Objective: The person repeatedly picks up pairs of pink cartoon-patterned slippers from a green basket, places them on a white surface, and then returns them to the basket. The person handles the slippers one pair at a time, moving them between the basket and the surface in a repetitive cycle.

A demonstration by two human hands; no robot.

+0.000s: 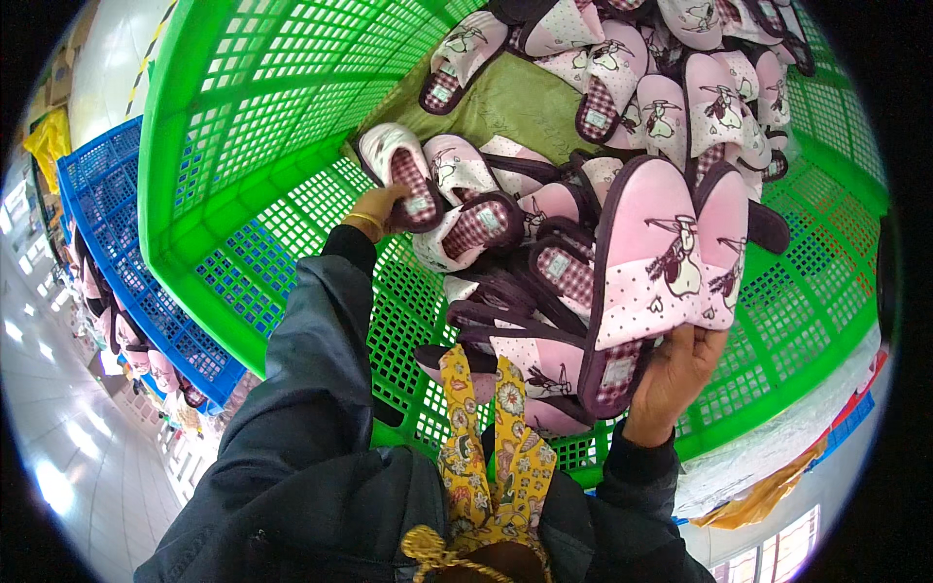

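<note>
My right hand (677, 381) grips a pair of pink slippers (649, 257) by the heel end, one lying over the other. Each has a cartoon animal on the upper, a dotted band and dark edging. Over to the left, my left hand (381, 208) is closed on the heel of a pale slipper (394, 151) with a dark checked insole. Beside that slipper lie a pale slipper (457, 165) and another with its checked insole (478, 229) facing up. Between my hands, more slippers (544, 364) are heaped, some on their sides with dark soles showing.
A large green mesh basket (155, 185) surrounds the slippers. More pink slippers (714, 102) pile up at its far right, near an olive-green sheet (530, 102). A blue crate (146, 282) stands outside on the left. White wrapping (729, 481) lies beyond the right edge.
</note>
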